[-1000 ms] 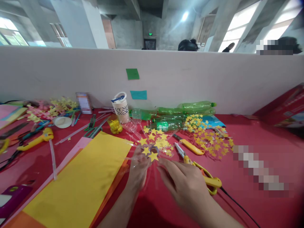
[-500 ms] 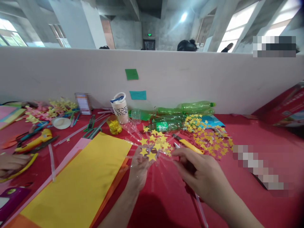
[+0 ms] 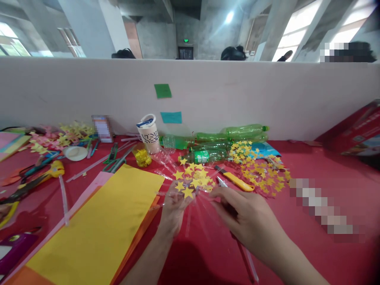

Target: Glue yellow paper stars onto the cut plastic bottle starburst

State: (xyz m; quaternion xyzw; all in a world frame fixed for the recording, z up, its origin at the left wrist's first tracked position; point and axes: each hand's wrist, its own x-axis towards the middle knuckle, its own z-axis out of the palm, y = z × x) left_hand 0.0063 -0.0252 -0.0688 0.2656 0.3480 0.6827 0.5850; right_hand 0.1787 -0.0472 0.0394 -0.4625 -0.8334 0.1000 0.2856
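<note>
My left hand (image 3: 173, 206) is wrapped round the underside of a clear plastic piece with thin strips fanning out, topped by a cluster of yellow paper stars (image 3: 196, 178). Just right of the stars, my right hand (image 3: 237, 208) has its thumb and forefinger close together at the ends of the clear strips; what lies between the fingertips is too small to make out. A pointed metal tip (image 3: 221, 182) shows just above the right hand. Behind it lies a yellow utility knife (image 3: 236, 180).
Yellow paper sheets (image 3: 97, 221) lie left of my hands. Green bottles (image 3: 213, 154), a white cup (image 3: 148, 136) and loose yellow stars (image 3: 264, 174) are behind. At the left edge, another person's hand (image 3: 4, 211) holds yellow-handled scissors (image 3: 12, 215).
My right hand has shifted slightly left, closer to the stars. The other person's hand and the scissors have moved toward the left edge. The view has tilted a little.
</note>
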